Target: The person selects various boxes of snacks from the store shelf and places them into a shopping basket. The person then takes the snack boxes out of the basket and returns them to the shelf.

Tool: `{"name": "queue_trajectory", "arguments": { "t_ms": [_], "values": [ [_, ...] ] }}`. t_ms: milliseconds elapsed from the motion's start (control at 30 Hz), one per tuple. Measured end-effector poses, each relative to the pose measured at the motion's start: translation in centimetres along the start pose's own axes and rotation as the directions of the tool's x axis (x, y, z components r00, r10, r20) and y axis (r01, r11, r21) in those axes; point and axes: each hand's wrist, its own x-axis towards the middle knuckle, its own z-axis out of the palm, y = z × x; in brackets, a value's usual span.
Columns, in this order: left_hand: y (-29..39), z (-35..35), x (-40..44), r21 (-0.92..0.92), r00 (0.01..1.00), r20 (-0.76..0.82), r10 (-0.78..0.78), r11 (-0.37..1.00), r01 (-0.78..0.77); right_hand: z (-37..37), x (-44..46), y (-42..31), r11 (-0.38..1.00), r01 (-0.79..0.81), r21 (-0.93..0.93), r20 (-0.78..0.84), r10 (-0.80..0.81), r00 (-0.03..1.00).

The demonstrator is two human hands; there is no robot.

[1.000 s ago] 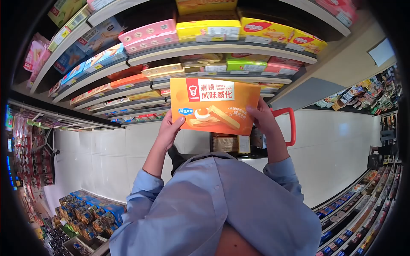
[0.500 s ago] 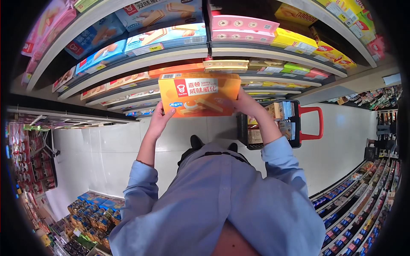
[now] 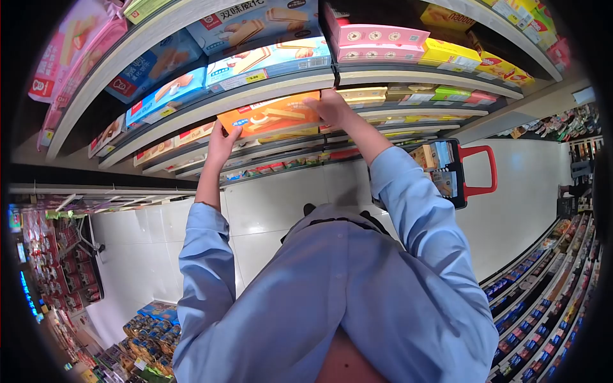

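An orange box of wafers (image 3: pixel 271 117) is between my two hands at a lower shelf, its upper part hidden under the shelf board above. My left hand (image 3: pixel 223 138) grips its left end, thumb on the front face. My right hand (image 3: pixel 333 110) is closed on the right end, fingers partly hidden near the shelf edge. Blue wafer boxes (image 3: pixel 268 62) stand on the shelf just above, and pale yellow boxes (image 3: pixel 361 97) sit to the right of my right hand.
A black shopping basket with a red handle (image 3: pixel 490 171) holds several boxes, to the right beyond my forearm. Pink boxes (image 3: pixel 381 45) and yellow boxes (image 3: pixel 451 53) fill the upper right shelf. Behind me are packed shelves (image 3: pixel 543 287) and stacked jars (image 3: pixel 150 335).
Both hands have moved forward with the orange wafer box, from in front of the shelves to the lower shelf. The box's top has passed under the shelf board. My view has shifted slightly.
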Motion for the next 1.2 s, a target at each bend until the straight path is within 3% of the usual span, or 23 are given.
{"name": "queue_trajectory", "arguments": {
  "t_ms": [100, 133, 233, 267, 367, 500, 600, 700, 800, 900, 967, 1000, 1067, 1100, 1167, 1200],
  "values": [
    [2.7, -0.2, 1.9, 0.36, 0.987, -0.126, -0.1, 0.922, 0.139, 0.9, 2.1, 2.0, 0.878, 0.4, -0.261, -0.168, -0.45, 0.877],
    [2.0, -0.3, 3.2, 0.423, 0.99, -0.116, -0.084, 0.897, 0.126, 1.5, 2.9, 3.2, 0.684, 0.394, -0.613, -0.12, -0.574, 0.81],
    [1.2, 0.8, 4.7, 0.313, 0.998, -0.07, 0.008, 0.95, 0.015, 1.8, 3.5, 5.4, 0.703, 0.28, -0.654, -0.132, -0.47, 0.873],
    [1.0, 1.1, 5.0, 0.441, 0.987, -0.106, 0.119, 0.896, -0.061, 2.0, 3.8, 5.8, 0.723, 0.208, -0.659, -0.162, -0.407, 0.899],
    [-0.3, 0.7, 6.4, 0.5, 0.987, -0.082, 0.135, 0.862, -0.077, 0.4, 3.0, 3.2, 0.715, 0.114, -0.69, -0.137, -0.284, 0.949],
    [-0.2, -0.1, 6.9, 0.468, 0.999, 0.032, 0.003, 0.884, -0.018, -1.3, 3.3, 1.9, 0.74, 0.255, -0.622, -0.011, -0.334, 0.943],
    [0.9, 0.6, 6.6, 0.407, 0.999, -0.029, 0.026, 0.913, -0.012, -2.0, 4.6, 2.1, 0.811, 0.311, -0.496, 0.09, -0.308, 0.947],
    [2.2, 0.8, 6.3, 0.383, 0.999, -0.024, 0.03, 0.924, -0.018, -1.9, 3.9, 2.8, 0.759, 0.459, -0.462, 0.007, -0.515, 0.857],
    [2.7, 0.6, 5.9, 0.368, 1.0, -0.02, 0.0, 0.93, 0.007, -1.1, 3.5, 2.9, 0.766, 0.323, -0.555, 0.029, -0.371, 0.928],
    [2.3, 0.7, 6.1, 0.412, 0.999, -0.033, 0.013, 0.911, 0.002, -1.2, 2.6, 2.2, 0.879, 0.193, -0.437, 0.06, -0.186, 0.981],
    [-1.2, 0.1, 7.4, 0.477, 0.995, -0.04, 0.086, 0.877, -0.057, -0.5, 3.0, 3.4, 0.921, 0.2, -0.334, 0.042, -0.197, 0.979],
    [-1.6, 0.2, 7.4, 0.421, 0.995, -0.085, 0.057, 0.907, -0.016, -0.2, 3.0, 4.0, 0.939, 0.198, -0.283, 0.03, -0.198, 0.98],
    [0.1, 1.0, 6.2, 0.178, 0.989, -0.096, -0.11, 0.976, 0.126, -1.0, 1.7, 2.9, 0.891, 0.213, -0.402, 0.089, -0.193, 0.977],
    [-2.8, 1.2, 6.7, 0.165, 0.993, -0.095, -0.076, 0.982, 0.091, -1.3, 0.7, 2.2, 0.862, 0.218, -0.458, 0.123, -0.182, 0.976],
    [-2.5, 3.6, 3.9, 0.286, 0.956, -0.289, -0.047, 0.949, 0.134, -0.4, -2.3, 1.2, 0.99, -0.048, -0.133, -0.251, 0.013, 0.968],
    [-4.8, 4.6, 2.5, 0.152, 0.958, -0.274, 0.078, 0.988, -0.037, -1.2, -4.8, 0.1, 0.994, -0.095, 0.062, -0.18, 0.105, 0.978]
  ]
}}
